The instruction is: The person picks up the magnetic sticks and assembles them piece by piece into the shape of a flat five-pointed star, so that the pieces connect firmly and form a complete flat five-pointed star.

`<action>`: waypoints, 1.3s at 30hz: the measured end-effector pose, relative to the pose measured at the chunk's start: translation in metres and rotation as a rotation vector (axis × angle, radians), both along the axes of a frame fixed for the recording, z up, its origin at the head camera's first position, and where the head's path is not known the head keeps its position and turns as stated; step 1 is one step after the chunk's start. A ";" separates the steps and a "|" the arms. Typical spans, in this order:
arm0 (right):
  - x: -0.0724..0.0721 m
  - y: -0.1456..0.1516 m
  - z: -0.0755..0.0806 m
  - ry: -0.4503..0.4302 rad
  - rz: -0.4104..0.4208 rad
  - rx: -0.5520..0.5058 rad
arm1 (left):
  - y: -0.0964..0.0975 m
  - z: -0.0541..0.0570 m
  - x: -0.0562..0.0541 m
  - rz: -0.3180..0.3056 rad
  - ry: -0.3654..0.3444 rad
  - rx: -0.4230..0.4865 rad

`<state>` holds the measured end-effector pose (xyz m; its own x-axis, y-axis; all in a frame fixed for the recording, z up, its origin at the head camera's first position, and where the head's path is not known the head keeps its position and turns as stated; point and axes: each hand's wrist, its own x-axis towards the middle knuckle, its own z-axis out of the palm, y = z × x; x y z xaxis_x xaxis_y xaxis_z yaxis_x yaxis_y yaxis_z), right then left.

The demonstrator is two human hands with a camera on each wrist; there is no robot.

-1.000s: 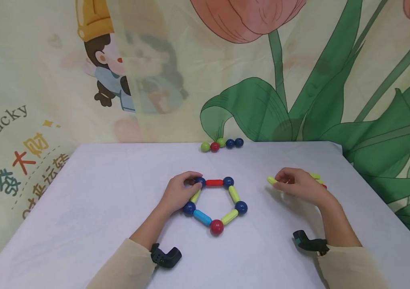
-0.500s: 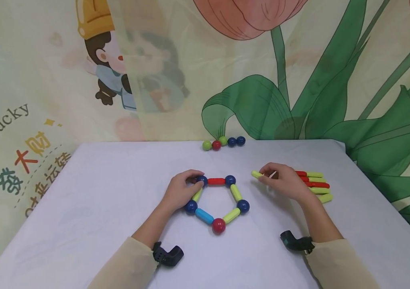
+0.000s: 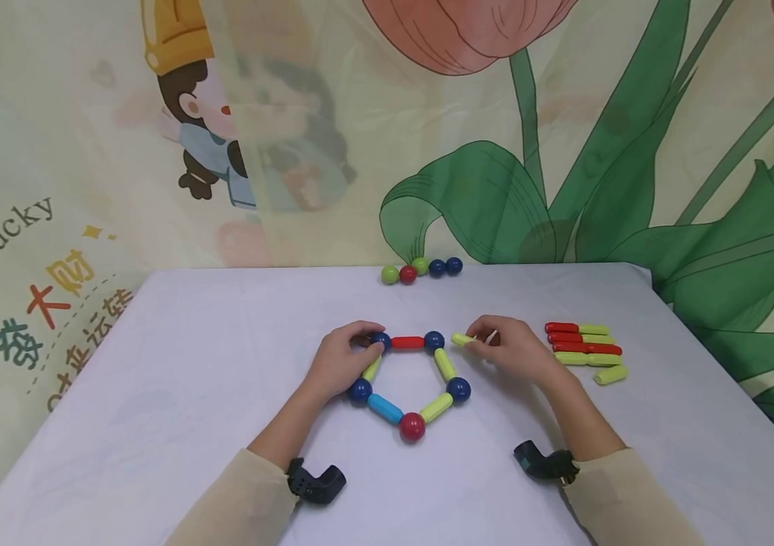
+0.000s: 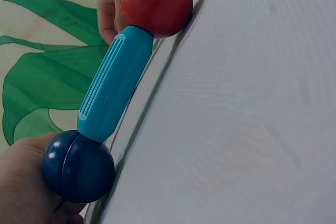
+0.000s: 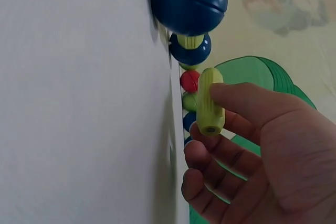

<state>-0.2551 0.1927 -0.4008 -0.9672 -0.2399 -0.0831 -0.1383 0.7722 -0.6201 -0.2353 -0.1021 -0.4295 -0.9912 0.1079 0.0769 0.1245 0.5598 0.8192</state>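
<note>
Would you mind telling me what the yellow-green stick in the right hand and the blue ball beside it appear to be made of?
Yellow-green stick: probably matte moulded plastic, with fine lengthwise ribs. Blue ball: likely glossy hard plastic, showing a seam line and soft highlights.

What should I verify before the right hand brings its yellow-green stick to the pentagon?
1. Stick held: ok. Right hand pinches the yellow-green stick.
2. Free end exposed: ok, it points at the upper-right blue ball.
3. Contact with that ball: not ok, a gap shows.
4. Pentagon steadied: ok. Left hand holds the upper-left blue ball.
5. Pentagon closed: ok, five balls and five sticks joined, including the red ball.
6. Path clear: ok, bare table between stick and ball.
</note>
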 end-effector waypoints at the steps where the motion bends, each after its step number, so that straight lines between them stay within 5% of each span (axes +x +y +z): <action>1: 0.000 -0.002 0.000 0.001 0.005 0.004 | 0.000 0.000 0.000 0.000 0.001 0.002; 19: 0.008 -0.003 -0.002 0.019 -0.004 0.041 | 0.000 -0.003 0.001 -0.004 0.003 0.006; 39: 0.012 0.034 0.019 0.082 -0.030 0.007 | 0.000 -0.001 0.001 -0.008 0.008 0.007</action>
